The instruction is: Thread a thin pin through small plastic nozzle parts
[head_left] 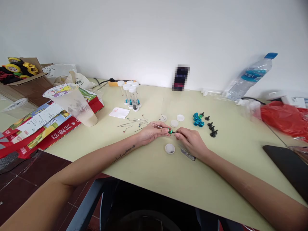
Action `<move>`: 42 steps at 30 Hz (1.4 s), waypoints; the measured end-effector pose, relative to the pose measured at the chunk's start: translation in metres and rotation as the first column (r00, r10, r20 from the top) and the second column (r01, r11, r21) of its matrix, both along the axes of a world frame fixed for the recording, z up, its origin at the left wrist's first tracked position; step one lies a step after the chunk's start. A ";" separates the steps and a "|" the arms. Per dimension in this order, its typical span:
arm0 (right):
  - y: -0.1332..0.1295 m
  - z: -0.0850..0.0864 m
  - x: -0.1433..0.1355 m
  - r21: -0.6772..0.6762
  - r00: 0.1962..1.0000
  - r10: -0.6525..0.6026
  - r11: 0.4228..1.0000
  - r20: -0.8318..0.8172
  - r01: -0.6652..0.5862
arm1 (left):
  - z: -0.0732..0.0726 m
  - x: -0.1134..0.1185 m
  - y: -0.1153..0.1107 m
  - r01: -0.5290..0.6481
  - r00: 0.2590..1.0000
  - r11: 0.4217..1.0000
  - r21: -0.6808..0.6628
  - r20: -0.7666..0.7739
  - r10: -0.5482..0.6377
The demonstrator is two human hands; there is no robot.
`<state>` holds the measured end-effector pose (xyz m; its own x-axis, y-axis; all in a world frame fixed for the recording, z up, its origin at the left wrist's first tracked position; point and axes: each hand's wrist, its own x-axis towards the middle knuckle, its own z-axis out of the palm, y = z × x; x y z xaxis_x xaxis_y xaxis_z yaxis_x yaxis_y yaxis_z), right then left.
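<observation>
My left hand (152, 133) is closed, pinching a small shiny green part (170, 131) between thumb and fingers, with a thin metal rod (157, 126) running across them. Close against it, my right hand (192, 140) pinches a small black piece (175, 132) that meets the green part; whether they are joined I cannot tell. Just below the hands stands a small white cap (170, 149) with tiny grey bits in it. Beside it, partly under my right hand, lies a bundle of thin metal strips or rods (188, 154).
Thin metal pins (137, 122), white caps (180, 117), blue parts (198, 120) and black screw-like pieces (213, 128) lie around the hands. Capped clear tubes (133, 98) stand behind. A drink cup (77, 107) is left; a water bottle (251, 77) leans right, near a black phone-like slab (286, 166).
</observation>
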<state>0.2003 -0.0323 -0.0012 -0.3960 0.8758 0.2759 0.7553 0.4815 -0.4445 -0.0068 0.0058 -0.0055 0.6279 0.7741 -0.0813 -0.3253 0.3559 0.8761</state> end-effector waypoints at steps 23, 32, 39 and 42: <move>0.000 0.000 -0.001 -0.001 1.000 -0.019 1.000 0.007 0.019 | 0.000 0.000 -0.001 -0.022 1.000 0.999 0.024 -0.003 0.022; -0.001 -0.002 -0.001 0.055 0.999 0.000 0.998 -0.048 0.003 | 0.000 0.001 0.000 -0.063 0.998 0.998 -0.016 -0.010 0.063; 0.001 -0.001 0.000 0.025 1.000 -0.011 1.000 0.019 0.011 | 0.000 0.001 0.000 -0.022 1.000 1.000 0.014 -0.003 0.022; 0.001 -0.002 0.000 0.055 1.000 -0.009 0.998 0.005 0.009 | -0.001 0.001 0.001 -0.026 1.000 1.000 0.007 -0.007 0.026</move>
